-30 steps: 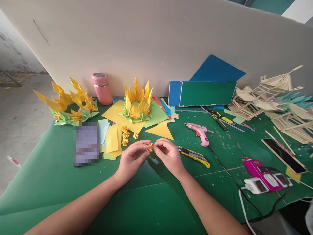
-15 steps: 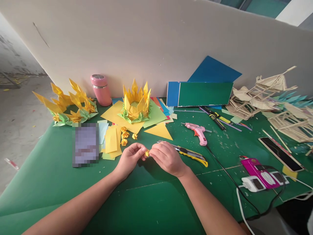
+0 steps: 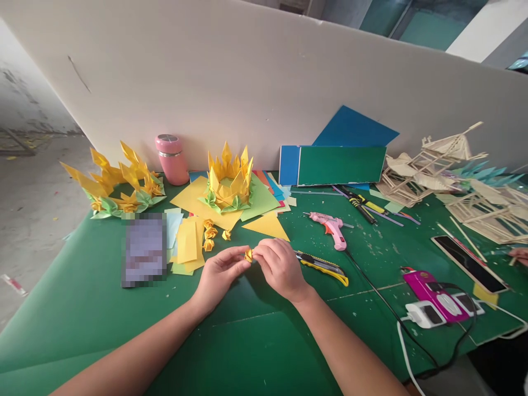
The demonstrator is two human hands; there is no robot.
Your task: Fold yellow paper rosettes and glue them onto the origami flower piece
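A small folded yellow paper rose [image 3: 248,255] is pinched between the thumb and fingers of my left hand [image 3: 220,274]. From the other side, the closed fingers of my right hand [image 3: 281,269] grip its edge; their tips are partly hidden. Just beyond my left hand lie several finished paper roses [image 3: 209,232] beside stacked yellow paper sheets [image 3: 187,242]. A yellow utility knife [image 3: 324,267] rests to the right of my right hand. Farther back, a yellow paper crown [image 3: 229,190] with green leaves stands on coloured sheets.
Another paper crown [image 3: 119,187] and a pink flask [image 3: 172,159] stand back left. At right are a pink glue gun [image 3: 330,226], a magenta power strip [image 3: 437,294], a phone [image 3: 469,264] and wooden stick models [image 3: 416,170]. Another person's hand [image 3: 518,255] shows at the right edge.
My left fingers have straightened somewhat around the rose, which shows more plainly now. The view has shifted slightly, and another person's hand has appeared at the right edge.
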